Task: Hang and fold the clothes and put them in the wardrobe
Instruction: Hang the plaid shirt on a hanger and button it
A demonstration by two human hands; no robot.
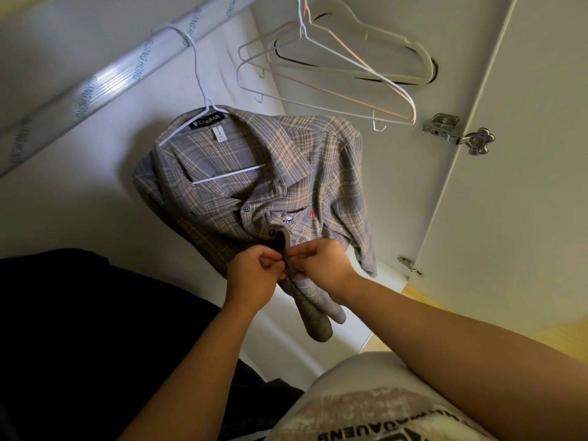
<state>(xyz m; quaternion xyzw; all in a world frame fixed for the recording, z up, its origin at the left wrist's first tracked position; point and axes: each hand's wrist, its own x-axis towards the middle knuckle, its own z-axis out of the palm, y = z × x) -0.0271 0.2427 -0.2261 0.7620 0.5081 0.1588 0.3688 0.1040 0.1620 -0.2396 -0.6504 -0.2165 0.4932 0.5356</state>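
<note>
Plaid shirt [318, 173], grey with yellow-tan checks, hanging on a white wire hanger [198, 74] inside the wardrobe [79, 202], collar uppermost, black CAESAR label showing at the neck. Hanger hooked over the rail [95, 87] printed GUANG HONG. Front edge of the shirt, below the second button, gathered into a fold and caught between both hands. Left hand [254, 276] on one side, fingers [274, 261] curled and pinching the cloth. Right hand [323, 265] on the other side, fingers [302, 254] likewise clamped on the same edge, the two sets of fingertips almost touching. Lower end of the shirt hanging loose just beneath the hands; one sleeve drooping close to the right wrist. Up and to the right, a bunch of bare hangers [334, 70], white, pale pink and a thicker grey one, apart from the shirt. Beyond these, the wardrobe door [509, 218] with a metal hinge [458, 135]. Dark cloth [79, 313] at the lower left, beside the left forearm.
</note>
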